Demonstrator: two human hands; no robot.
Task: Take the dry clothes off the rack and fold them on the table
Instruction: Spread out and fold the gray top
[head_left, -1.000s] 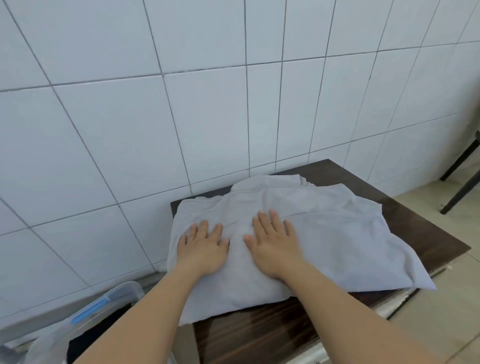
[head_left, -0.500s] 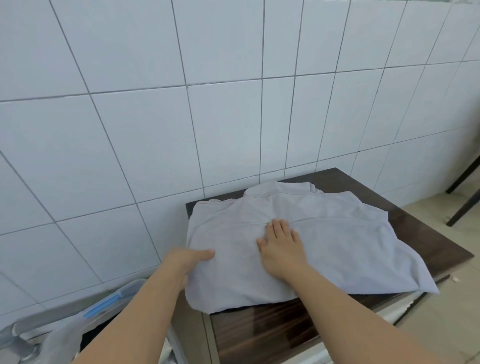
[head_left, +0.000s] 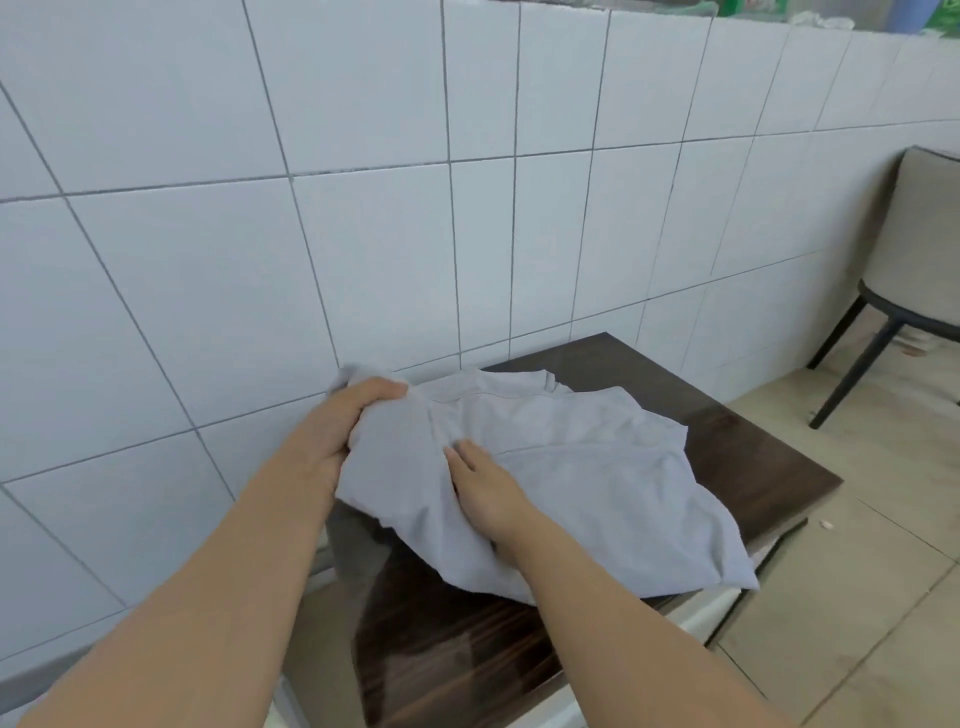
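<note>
Nearest to the camera, two bare forearms reach forward over the table (head_left: 467, 670), a dark wooden top with a glossy surface that stands against the wall (head_left: 363, 234). The shirt (head_left: 587, 478), pale grey, lies spread on this table; its right lower corner hangs a little over the table's near right edge, and its collar is at the far side, close to the wall.

The right hand (head_left: 491, 491) rests flat on the middle of the shirt. Its fingers (head_left: 460, 453) are straight and close together, pointing toward the wall, and they press on the cloth without gripping it.

The left hand (head_left: 345, 421) is a little farther, at the shirt's left side. Its fingers (head_left: 384, 389) are curled tight around a bunch of the cloth, and this left part of the shirt is lifted off the table and folded toward the middle, so it partly covers the right hand's thumb side.

Behind the table the wall is covered with white tiles. To the far right, a chair (head_left: 924, 270) with a light seat and dark legs stands on the beige floor (head_left: 857, 597), well apart from the table.
</note>
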